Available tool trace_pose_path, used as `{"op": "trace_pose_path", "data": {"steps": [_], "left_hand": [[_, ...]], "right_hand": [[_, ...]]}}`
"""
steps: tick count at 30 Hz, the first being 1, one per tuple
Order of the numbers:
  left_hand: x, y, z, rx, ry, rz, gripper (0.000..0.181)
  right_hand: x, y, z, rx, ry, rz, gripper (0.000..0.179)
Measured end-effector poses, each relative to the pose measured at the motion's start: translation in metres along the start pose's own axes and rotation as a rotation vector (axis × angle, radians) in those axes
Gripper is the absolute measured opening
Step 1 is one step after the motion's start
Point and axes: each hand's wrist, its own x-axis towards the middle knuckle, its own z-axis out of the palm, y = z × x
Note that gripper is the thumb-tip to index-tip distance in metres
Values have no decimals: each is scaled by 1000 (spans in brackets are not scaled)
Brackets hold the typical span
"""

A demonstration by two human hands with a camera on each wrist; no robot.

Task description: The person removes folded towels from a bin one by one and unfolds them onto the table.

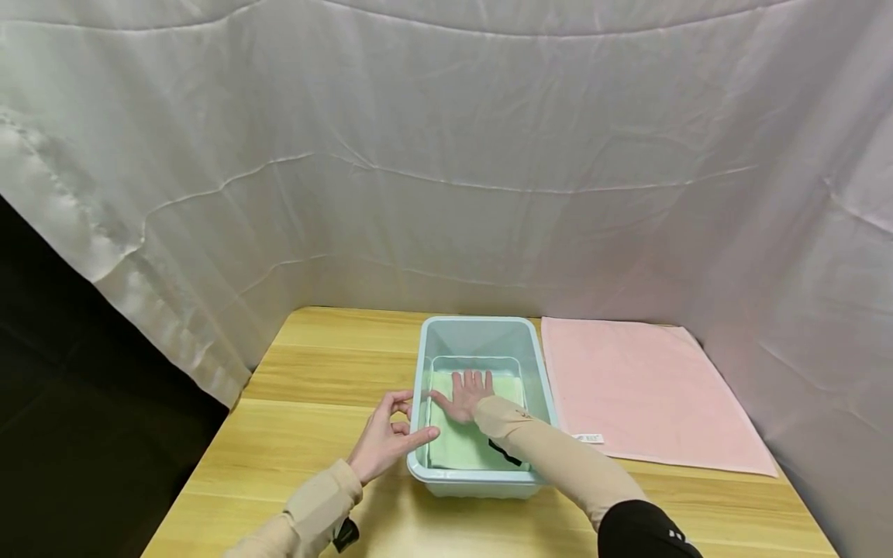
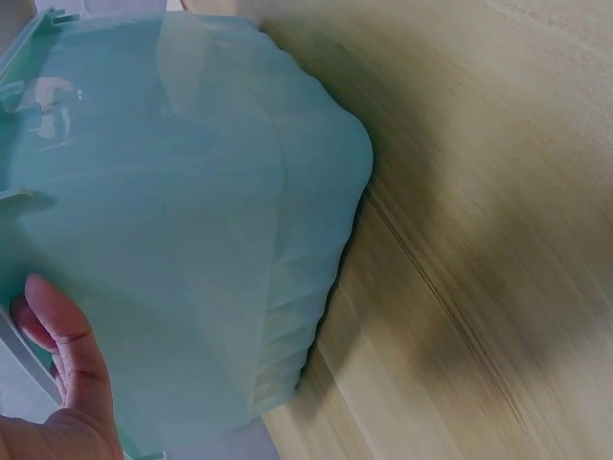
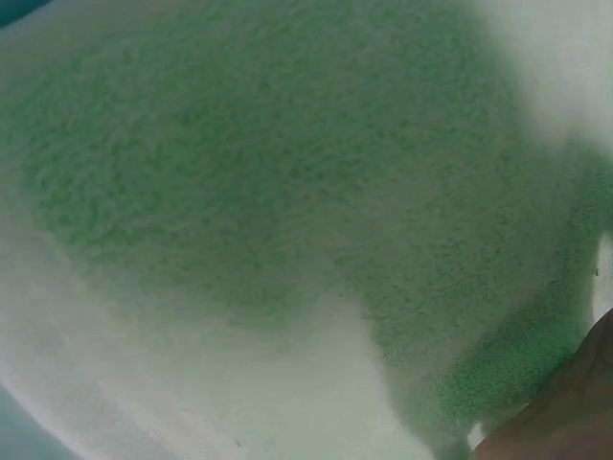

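Observation:
A light blue plastic bin [image 1: 481,491] stands on the table, with a folded pale green towel [image 1: 453,449] lying on its floor. My left hand [image 1: 386,438] holds the bin's left side near the front, thumb over the rim and fingers on the outer wall. In the left wrist view, fingers [image 2: 72,355] show under the rim, against the bin's side [image 2: 182,220]. My right hand [image 1: 469,397] rests inside the bin with its fingers spread on the green towel. The right wrist view shows the towel's fuzzy surface [image 3: 239,144] close up, with part of the hand at the lower right corner.
A pink towel [image 1: 642,387] lies spread flat on the right of the wooden table [image 1: 314,372], close beside the bin, with a white label at its near left. Pale curtains [image 1: 446,155] hang behind and to the right. A dark area lies beyond the table's left edge.

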Motion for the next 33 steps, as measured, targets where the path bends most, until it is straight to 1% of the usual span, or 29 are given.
{"op": "trace_pose_path", "data": {"steps": [4,6,11,15,18,24,28,33], "left_hand": [[0,0,0,-3,2,-3,70],[0,0,1,-5,5,-4,70],[0,-1,1,-3,11,-4,70],[0,-1,1,6,17,0,70],[0,-1,1,12,22,0,70],[0,-1,1,25,32,1,69],[-1,0,1,38,40,6,68],[-1,0,1,34,34,2,69]], "right_hand": [[-1,1,0,-6,15,-10,82],[-2,0,-2,-23,38,-22,79],[-4,0,-6,-104,81,-44,78],[-2,2,-6,-141,104,-46,80],[0,2,-7,-151,125,-51,80],[-1,2,-10,-173,141,-50,78],[-2,2,-14,-173,148,-51,78],[-4,1,-23,-171,187,-69,80]]}}
